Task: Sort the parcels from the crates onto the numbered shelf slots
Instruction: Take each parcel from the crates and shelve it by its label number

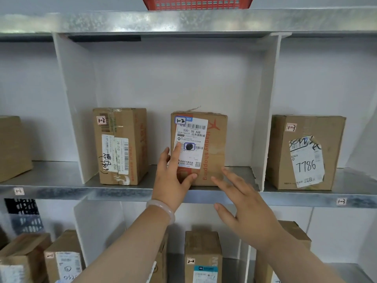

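Well, left hand (173, 174) touches parcel (212, 148) (marked 1-2); right hand (246, 205) hovers beside

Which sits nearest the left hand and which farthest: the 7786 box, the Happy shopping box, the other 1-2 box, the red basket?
1. Happy shopping box, touched by the left hand.
2. Other 1-2 box, left, same slot.
3. 7786 box, right, next slot.
4. Red basket, top shelf.

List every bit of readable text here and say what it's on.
"1-2": middle box
"530- D5 A68": middle box
"Happy shopping": middle box
"1-2": left box
"J4-J10": left box
"1-3": right box
"7786": right box
"1-3": shelf-edge tag
"2-2": lower box
Everything else: too small or blurred.
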The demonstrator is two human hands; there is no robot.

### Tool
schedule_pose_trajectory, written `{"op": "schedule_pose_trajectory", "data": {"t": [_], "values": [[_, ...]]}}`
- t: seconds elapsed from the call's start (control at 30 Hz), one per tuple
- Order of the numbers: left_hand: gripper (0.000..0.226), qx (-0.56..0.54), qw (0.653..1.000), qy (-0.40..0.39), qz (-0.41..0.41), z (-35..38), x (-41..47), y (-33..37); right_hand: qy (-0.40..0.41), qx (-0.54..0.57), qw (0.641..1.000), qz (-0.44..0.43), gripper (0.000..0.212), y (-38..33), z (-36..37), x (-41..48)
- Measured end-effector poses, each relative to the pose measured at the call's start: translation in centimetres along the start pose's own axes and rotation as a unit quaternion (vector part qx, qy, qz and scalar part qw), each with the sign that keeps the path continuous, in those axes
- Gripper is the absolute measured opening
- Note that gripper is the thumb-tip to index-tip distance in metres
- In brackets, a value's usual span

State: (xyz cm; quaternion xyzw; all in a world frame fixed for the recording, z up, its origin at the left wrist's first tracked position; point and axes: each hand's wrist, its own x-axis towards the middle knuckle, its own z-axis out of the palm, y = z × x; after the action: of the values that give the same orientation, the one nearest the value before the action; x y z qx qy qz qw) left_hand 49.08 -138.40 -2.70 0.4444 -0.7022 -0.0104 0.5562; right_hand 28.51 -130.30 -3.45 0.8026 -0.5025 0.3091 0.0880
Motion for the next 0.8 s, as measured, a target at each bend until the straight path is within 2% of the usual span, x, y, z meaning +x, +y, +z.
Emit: {"op": "schedule_pose_trajectory", "data": {"t": [0.17,0.3,0.4,0.5,0.67,0.8], "values": [[0.086,0.072,0.997,0.016,0.030,-3.6,-2.9,1.0,0.014,0.008,0.999,-0.045,0.061,-1.7,1.4,-0.1],[0.069,0.240,0.969,0.036,0.042,-8.5,-8.5,0.1,-0.024,0.051,0.992,-0.115,0.059,-5.2,4.5,-0.5],[0.065,0.371,0.928,0.038,0.005,-12.9,-13.9,-0.7,-0.038,0.075,0.978,-0.190,0.055,-9.4,7.5,-1.1],[0.062,0.452,0.889,0.036,-0.061,-18.2,-19.9,-0.1,-0.064,0.110,0.961,-0.247,0.060,-14.1,10.4,-2.1],[0.062,0.560,0.804,0.024,-0.198,-27.4,-30.1,4.5,-0.163,0.203,0.890,-0.373,0.069,-23.9,13.4,-5.5],[0.062,0.601,0.746,0.053,-0.280,-33.0,-37.3,9.6,-0.190,0.241,0.837,-0.452,0.073,-31.3,13.1,-10.0]]}}
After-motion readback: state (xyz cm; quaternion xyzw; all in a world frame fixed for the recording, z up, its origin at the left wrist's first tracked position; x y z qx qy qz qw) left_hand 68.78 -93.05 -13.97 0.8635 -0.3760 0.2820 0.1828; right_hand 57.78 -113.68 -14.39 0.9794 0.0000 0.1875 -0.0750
